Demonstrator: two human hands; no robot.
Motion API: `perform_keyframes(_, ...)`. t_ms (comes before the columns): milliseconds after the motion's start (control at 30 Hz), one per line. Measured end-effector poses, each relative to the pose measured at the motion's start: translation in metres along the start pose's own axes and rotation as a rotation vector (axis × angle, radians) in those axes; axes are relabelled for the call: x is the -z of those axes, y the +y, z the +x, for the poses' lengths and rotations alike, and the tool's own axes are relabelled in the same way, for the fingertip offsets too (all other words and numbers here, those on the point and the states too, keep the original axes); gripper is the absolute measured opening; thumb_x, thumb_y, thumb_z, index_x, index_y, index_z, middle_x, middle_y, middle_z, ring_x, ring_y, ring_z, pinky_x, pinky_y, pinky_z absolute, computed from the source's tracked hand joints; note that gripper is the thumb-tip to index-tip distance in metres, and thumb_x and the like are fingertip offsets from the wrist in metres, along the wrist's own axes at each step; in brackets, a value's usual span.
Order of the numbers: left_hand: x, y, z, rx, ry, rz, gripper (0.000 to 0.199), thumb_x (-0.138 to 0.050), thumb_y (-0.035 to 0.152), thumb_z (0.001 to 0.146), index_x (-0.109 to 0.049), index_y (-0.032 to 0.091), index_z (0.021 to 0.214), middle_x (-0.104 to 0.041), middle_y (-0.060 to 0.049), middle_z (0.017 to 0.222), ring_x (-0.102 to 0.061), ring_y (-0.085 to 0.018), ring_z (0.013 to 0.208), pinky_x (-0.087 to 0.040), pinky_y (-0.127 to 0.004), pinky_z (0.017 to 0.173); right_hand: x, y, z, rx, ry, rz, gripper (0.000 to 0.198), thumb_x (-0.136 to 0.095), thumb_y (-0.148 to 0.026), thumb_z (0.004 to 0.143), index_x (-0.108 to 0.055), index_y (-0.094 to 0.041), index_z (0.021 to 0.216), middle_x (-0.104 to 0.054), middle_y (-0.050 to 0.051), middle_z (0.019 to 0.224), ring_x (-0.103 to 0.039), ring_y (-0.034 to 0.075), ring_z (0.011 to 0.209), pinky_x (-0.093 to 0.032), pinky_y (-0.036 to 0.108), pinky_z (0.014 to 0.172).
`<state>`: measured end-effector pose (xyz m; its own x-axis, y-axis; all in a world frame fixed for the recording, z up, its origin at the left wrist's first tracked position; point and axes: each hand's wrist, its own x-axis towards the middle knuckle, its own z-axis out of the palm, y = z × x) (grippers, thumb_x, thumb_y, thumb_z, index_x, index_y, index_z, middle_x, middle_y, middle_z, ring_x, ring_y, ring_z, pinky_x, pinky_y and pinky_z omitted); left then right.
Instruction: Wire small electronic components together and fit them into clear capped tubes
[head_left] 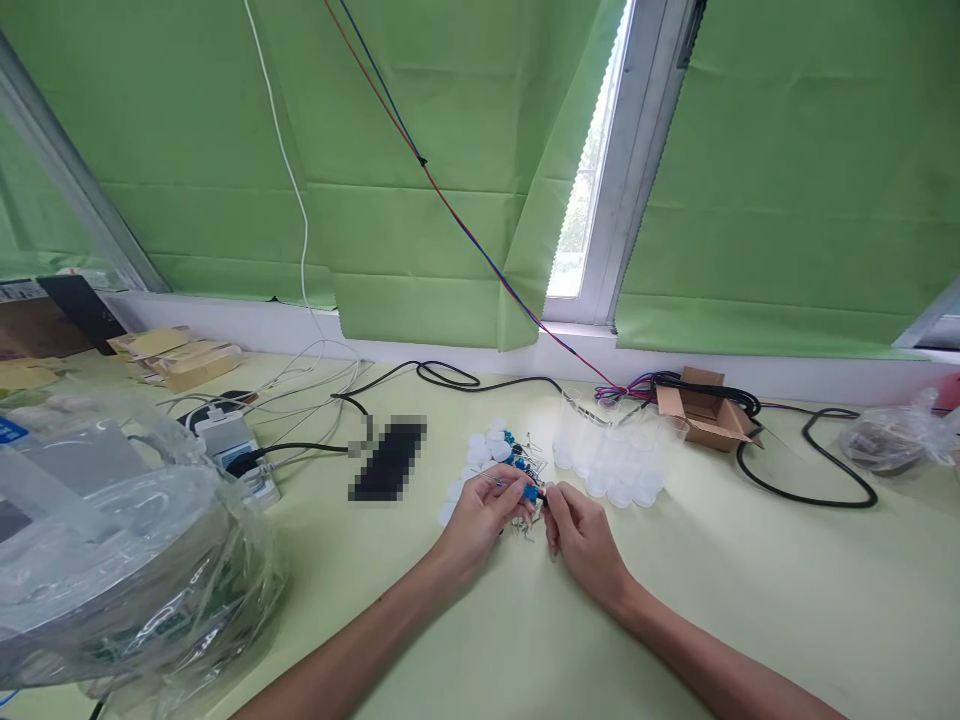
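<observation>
My left hand [478, 512] pinches a small blue part [531, 492] between thumb and fingers, over the middle of the table. Close against it on the right, my right hand [583, 535] is closed on a small dark piece [544, 496] that meets the blue part's end. Its exact kind is too small to make out. Beneath and behind the hands lies a loose pile of bent metal pieces [534, 462] with more blue parts [510, 438] among them. White round caps [480, 453] are scattered along the pile's left side, partly hidden by my left hand.
Several clear tubes [619, 470] lie right of the pile. Behind them are an open cardboard box [701, 410] and black cables [806, 498]. A blurred dark object [390, 462] and a power strip [251, 465] are to the left. A plastic-wrapped reel [127, 540] fills the near left.
</observation>
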<state>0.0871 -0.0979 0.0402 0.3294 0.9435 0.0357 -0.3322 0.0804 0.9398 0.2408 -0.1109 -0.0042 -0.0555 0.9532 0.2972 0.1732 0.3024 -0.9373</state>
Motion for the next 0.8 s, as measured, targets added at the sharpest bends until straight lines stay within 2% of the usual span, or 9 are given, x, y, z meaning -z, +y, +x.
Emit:
perform_keyframes(133, -0.0030, 0.0014, -0.0014, 0.003, -0.014, 0.000, 0.028, -0.076, 0.040, 0.074, -0.066, 0.015, 0.083, -0.063, -0.002, 0.071, -0.059, -0.014, 0.065, -0.047, -0.028, 0.067, -0.0005, 0.0003, -0.0002, -0.026, 0.020, -0.025, 0.050, -0.033, -0.053, 0.099, -0.047, -0.021, 0.064, -0.043, -0.005, 0.045, -0.041, 0.010, 0.039, -0.034, 0.025, 0.045)
perform_keyframes(233, -0.0028, 0.0007, -0.0007, 0.007, -0.004, -0.021, 0.029, -0.077, 0.040, 0.073, -0.066, 0.015, 0.083, -0.064, -0.003, 0.072, -0.058, -0.014, 0.064, -0.047, -0.027, 0.067, -0.0005, -0.0018, -0.0005, -0.024, 0.035, -0.010, 0.048, -0.034, -0.053, 0.099, -0.046, -0.021, 0.066, -0.044, -0.005, 0.046, -0.041, 0.010, 0.039, -0.034, 0.025, 0.045)
perform_keyframes(400, 0.0001, -0.0007, 0.0018, 0.003, 0.061, -0.078, 0.026, -0.078, 0.038, 0.073, -0.068, 0.015, 0.082, -0.062, -0.001, 0.070, -0.057, -0.012, 0.065, -0.047, -0.025, 0.069, -0.0005, -0.0047, -0.0004, 0.041, 0.016, 0.058, 0.027, -0.049, -0.047, 0.095, -0.051, -0.020, 0.098, -0.049, -0.005, 0.060, -0.045, 0.011, 0.047, -0.036, 0.023, 0.045)
perform_keyframes(467, 0.0005, -0.0003, 0.0020, 0.007, 0.069, -0.091, 0.026, -0.079, 0.037, 0.072, -0.068, 0.016, 0.082, -0.062, -0.002, 0.072, -0.057, -0.012, 0.066, -0.046, -0.025, 0.068, -0.0008, -0.0046, -0.0005, 0.050, -0.007, 0.061, 0.026, -0.051, -0.045, 0.095, -0.050, -0.020, 0.101, -0.050, -0.004, 0.064, -0.047, 0.011, 0.050, -0.037, 0.023, 0.046)
perform_keyframes(600, 0.0002, 0.0009, 0.0011, 0.009, 0.061, -0.070, 0.026, -0.078, 0.037, 0.073, -0.068, 0.016, 0.083, -0.063, -0.002, 0.074, -0.057, -0.012, 0.066, -0.046, -0.025, 0.070, -0.0012, -0.0053, -0.0010, 0.044, -0.022, 0.061, 0.026, -0.048, -0.046, 0.096, -0.050, -0.020, 0.095, -0.046, -0.005, 0.061, -0.044, 0.011, 0.049, -0.035, 0.023, 0.045)
perform_keyframes(800, 0.0004, -0.0014, 0.0006, -0.015, 0.015, -0.017, 0.026, -0.076, 0.038, 0.075, -0.067, 0.015, 0.084, -0.065, -0.003, 0.077, -0.059, -0.013, 0.065, -0.047, -0.027, 0.069, -0.0005, -0.0065, 0.0000, -0.015, -0.023, 0.034, 0.038, -0.041, -0.052, 0.097, -0.047, -0.021, 0.074, -0.042, -0.007, 0.052, -0.041, 0.010, 0.043, -0.035, 0.024, 0.045)
